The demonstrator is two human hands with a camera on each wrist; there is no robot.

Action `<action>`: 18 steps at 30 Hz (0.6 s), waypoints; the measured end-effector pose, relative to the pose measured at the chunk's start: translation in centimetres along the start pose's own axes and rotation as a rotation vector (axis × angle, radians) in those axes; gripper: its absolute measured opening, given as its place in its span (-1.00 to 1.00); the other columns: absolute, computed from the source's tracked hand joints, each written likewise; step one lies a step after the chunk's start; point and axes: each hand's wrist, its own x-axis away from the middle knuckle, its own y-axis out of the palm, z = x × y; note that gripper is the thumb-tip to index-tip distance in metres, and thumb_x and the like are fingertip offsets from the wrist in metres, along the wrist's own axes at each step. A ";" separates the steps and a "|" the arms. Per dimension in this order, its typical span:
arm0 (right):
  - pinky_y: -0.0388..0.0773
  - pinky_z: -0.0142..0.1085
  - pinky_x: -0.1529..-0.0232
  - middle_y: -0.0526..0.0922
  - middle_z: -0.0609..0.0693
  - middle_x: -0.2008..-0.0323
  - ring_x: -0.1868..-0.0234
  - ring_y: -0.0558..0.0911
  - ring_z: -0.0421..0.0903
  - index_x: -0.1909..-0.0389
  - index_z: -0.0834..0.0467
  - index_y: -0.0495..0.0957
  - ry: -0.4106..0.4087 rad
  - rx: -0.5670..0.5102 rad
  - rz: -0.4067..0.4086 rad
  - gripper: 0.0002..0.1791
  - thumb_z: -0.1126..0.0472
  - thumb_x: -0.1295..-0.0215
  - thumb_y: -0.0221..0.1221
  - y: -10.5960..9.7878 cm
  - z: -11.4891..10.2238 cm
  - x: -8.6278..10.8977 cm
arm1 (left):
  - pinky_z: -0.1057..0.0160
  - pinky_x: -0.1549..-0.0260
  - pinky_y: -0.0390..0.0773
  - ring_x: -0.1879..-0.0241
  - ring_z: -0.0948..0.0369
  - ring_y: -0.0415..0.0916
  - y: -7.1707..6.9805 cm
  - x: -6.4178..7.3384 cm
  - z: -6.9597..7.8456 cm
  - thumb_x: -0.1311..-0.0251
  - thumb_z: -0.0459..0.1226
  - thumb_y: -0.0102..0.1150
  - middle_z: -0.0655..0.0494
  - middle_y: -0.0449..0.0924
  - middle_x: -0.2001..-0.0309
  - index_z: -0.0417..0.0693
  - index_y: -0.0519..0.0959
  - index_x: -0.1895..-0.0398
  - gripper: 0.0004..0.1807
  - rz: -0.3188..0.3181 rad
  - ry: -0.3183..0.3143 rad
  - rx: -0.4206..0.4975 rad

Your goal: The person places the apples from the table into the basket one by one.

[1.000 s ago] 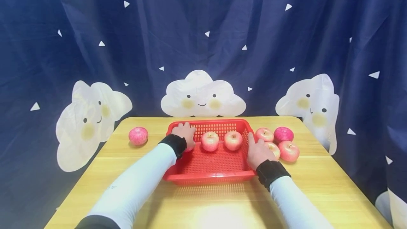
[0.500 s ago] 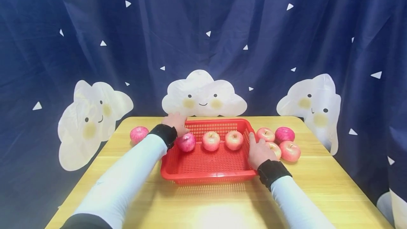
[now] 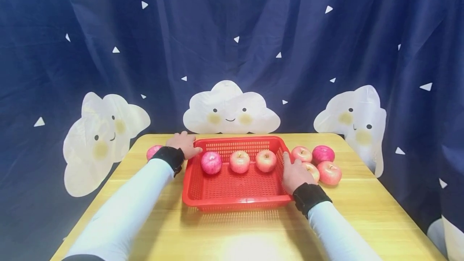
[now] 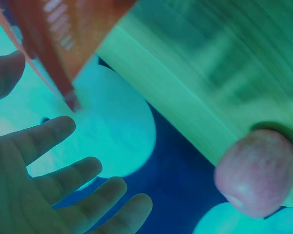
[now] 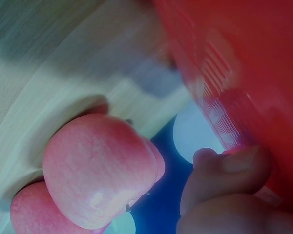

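Left hand, grip spread apart, is being withdrawn toward nine o'clock, one apple being left in basket held by right hand.

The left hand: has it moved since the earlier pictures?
Yes: the left hand has moved left in the head view, judged against the middle cloud.

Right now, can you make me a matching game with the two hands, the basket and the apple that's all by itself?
1. left hand
2. right hand
3. basket
4. lone apple

A. red, with three apples inside
B. lying on the table, left of the basket
C. on the basket's right rim
D. fingers spread, by the basket's far left corner

Pairs: 1-D, 2-C, 3-A, 4-B
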 end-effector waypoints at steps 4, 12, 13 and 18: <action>0.58 0.30 0.06 0.38 0.55 -0.19 -0.06 0.58 0.40 -0.56 0.27 0.05 0.014 0.002 -0.011 -0.18 0.25 -0.34 0.17 -0.1 0.0 0.1 | -0.30 -0.14 0.45 -0.20 -0.28 0.37 0.1 0.3 -1.3 -0.28 0.11 0.14 -0.33 0.44 -0.20 -0.19 0.45 -0.37 -0.27 0.009 -0.003 -0.001; 0.60 0.29 0.11 0.39 0.53 -0.17 -0.03 0.59 0.39 -0.55 0.27 0.05 0.027 0.003 -0.021 -0.16 0.24 -0.32 0.19 -0.4 -0.2 0.3 | -0.40 -0.15 0.38 -0.28 -0.35 0.28 0.4 0.6 -4.2 -0.36 0.15 -0.01 -0.40 0.36 -0.29 -0.22 0.46 -0.35 -0.27 0.047 -0.046 0.012; 0.61 0.28 0.12 0.39 0.54 -0.16 -0.02 0.60 0.39 -0.55 0.27 0.05 0.025 0.007 -0.019 -0.16 0.24 -0.31 0.19 -0.4 -0.2 0.3 | -0.40 -0.15 0.37 -0.29 -0.37 0.26 0.6 0.6 -4.6 -0.36 0.15 -0.02 -0.41 0.35 -0.31 -0.23 0.46 -0.36 -0.26 0.051 -0.046 0.016; 0.60 0.26 0.09 0.40 0.55 -0.15 -0.02 0.60 0.39 -0.55 0.29 0.05 0.015 0.022 -0.008 -0.15 0.26 -0.29 0.20 -0.4 -0.5 0.3 | -0.45 -0.12 0.35 -0.31 -0.43 0.20 1.8 0.9 -6.2 -0.36 0.16 -0.04 -0.42 0.29 -0.37 -0.22 0.43 -0.38 -0.25 0.068 -0.058 0.034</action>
